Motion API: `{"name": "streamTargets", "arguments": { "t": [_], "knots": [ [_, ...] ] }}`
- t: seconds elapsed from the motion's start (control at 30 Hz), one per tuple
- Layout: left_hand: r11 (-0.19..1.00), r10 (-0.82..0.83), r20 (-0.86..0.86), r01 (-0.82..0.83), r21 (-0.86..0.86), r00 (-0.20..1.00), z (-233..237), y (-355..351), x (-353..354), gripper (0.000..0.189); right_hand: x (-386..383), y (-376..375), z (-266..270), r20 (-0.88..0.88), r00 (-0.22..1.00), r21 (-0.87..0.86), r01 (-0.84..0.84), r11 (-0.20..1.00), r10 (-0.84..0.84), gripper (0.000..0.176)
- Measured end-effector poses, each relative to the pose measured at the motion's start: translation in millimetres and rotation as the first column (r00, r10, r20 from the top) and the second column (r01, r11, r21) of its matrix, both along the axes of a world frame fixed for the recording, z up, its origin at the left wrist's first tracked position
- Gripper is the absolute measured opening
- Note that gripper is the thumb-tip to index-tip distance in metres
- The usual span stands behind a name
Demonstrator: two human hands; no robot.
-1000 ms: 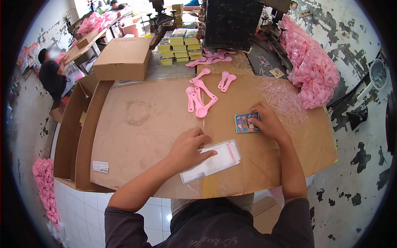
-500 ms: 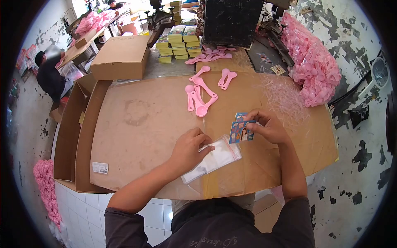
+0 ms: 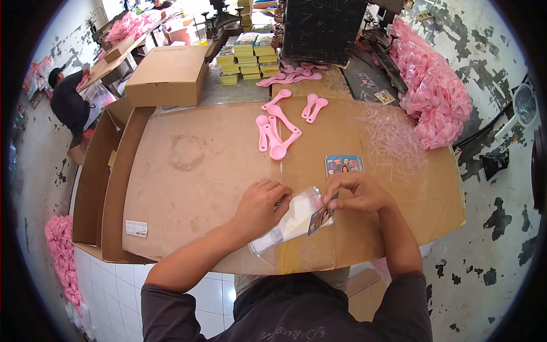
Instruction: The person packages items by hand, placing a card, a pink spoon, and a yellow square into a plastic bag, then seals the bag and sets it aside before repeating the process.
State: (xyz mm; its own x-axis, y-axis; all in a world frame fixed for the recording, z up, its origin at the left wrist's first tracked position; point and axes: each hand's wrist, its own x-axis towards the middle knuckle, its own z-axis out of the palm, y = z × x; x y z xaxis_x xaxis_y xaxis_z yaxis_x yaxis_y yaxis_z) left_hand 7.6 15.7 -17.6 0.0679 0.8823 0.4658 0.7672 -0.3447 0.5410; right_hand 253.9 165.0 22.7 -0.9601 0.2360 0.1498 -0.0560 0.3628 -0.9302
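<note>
My right hand (image 3: 350, 195) pinches a small printed card (image 3: 322, 219), tilted over the open end of a clear plastic bag (image 3: 289, 221). More such cards (image 3: 344, 164) lie flat on the cardboard just beyond that hand. At the bag's upper left edge is my left hand (image 3: 265, 204), its thumb and fingers closed on the plastic film. Pink measuring spoons (image 3: 278, 150) lie further up the cardboard, with a pair (image 3: 317, 109) a little to their right.
A closed carton (image 3: 165, 77) and stacks of yellow-edged cards (image 3: 246, 57) stand at the back. Wrapped pink spoons (image 3: 436, 91) are heaped at the right, beside plastic shreds (image 3: 393, 137). An open box (image 3: 94, 188) borders the left edge. Another person (image 3: 69, 100) sits far left.
My right hand has moved down and left with one card, towards the bag's opening. The cards behind it now show on the cardboard. The bag's mouth looks lifted wider near my left hand.
</note>
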Motion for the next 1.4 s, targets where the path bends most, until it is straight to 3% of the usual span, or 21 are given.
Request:
{"name": "streamTargets", "arguments": {
  "t": [0.07, 0.17, 0.27, 0.3, 0.4, 0.47, 0.6, 0.8, 0.9, 1.1, 1.17, 1.3, 1.4],
  "knots": [
    [0.997, 0.01, 0.075, -0.004, -0.082, 0.997, 4.8, -2.4, -0.7, 0.006, -6.0, -2.9, -3.7, 0.082, 0.997, 0.084, -0.004, 0.996, -0.003, 0.014],
    [0.957, 0.134, 0.422, -0.006, -0.291, 0.896, 5.5, -0.6, -7.1, 0.005, -9.6, -4.1, -10.9, 0.143, 0.989, 0.11, 0.012, 0.994, -0.028, 0.014],
    [0.951, 0.048, 0.822, 0.226, -0.211, 0.567, -3.8, 6.6, -21.3, 0.005, -7.4, -2.4, -18.1, 0.074, 0.993, -0.038, 0.091, 0.995, -0.088, 0.016],
    [0.942, 0.051, 0.855, 0.259, -0.212, 0.516, -0.4, 6.4, -23.7, 0.005, -6.8, -1.9, -18.9, 0.038, 0.993, -0.109, 0.119, 0.987, -0.115, 0.016],
    [0.909, 0.06, 0.922, 0.36, -0.209, 0.383, 14.9, 3.9, -24.6, 0.007, -11.2, -3.0, -14.8, 0.034, 0.914, 0.15, 0.395, 0.907, -0.404, 0.018],
    [0.875, 0.069, 0.94, 0.433, -0.218, 0.335, 20.4, 2.6, -22.2, 0.009, -15.9, -5.9, -16.3, -0.022, 0.888, -0.046, 0.458, 0.888, -0.46, 0.02],
    [0.849, 0.165, 0.923, 0.426, -0.312, 0.346, 19.9, 1.6, -17.1, 0.015, -18.4, -10.6, -9.8, -0.106, 0.829, -0.285, 0.503, 0.816, -0.548, 0.024],
    [0.851, 0.189, 0.875, 0.371, -0.373, 0.446, 16.2, 0.8, -14.5, 0.018, -20.8, -14.4, -6.9, -0.206, 0.779, -0.228, 0.551, 0.803, -0.593, 0.024],
    [0.863, 0.151, 0.875, 0.37, -0.344, 0.461, 15.4, 1.3, -12.5, 0.018, -17.1, -10.7, -3.5, -0.236, 0.847, 0.192, 0.522, 0.831, -0.477, 0.023],
    [0.865, 0.076, 0.771, 0.343, -0.367, 0.633, 19.6, -5.6, -3.1, 0.02, -32.8, -29.9, 14.3, -0.14, 0.933, 0.448, 0.359, 0.819, -0.332, 0.028],
    [0.867, 0.061, 0.699, 0.31, -0.391, 0.713, 19.3, -7.1, -3.0, 0.021, -40.6, -40.9, 3.9, -0.148, 0.875, 0.219, 0.484, 0.847, -0.462, 0.027],
    [0.906, 0.121, 0.804, 0.265, -0.329, 0.582, 19.3, -4.6, -3.7, 0.02, -46.6, -37.6, -13.7, -0.194, 0.754, -0.123, 0.616, 0.778, -0.627, 0.029],
    [0.923, 0.091, 0.844, 0.273, -0.27, 0.528, 14.0, -2.6, -6.3, 0.018, -41.9, -35.7, 1.1, -0.188, 0.902, 0.32, 0.43, 0.844, -0.388, 0.027]
  ]
}}
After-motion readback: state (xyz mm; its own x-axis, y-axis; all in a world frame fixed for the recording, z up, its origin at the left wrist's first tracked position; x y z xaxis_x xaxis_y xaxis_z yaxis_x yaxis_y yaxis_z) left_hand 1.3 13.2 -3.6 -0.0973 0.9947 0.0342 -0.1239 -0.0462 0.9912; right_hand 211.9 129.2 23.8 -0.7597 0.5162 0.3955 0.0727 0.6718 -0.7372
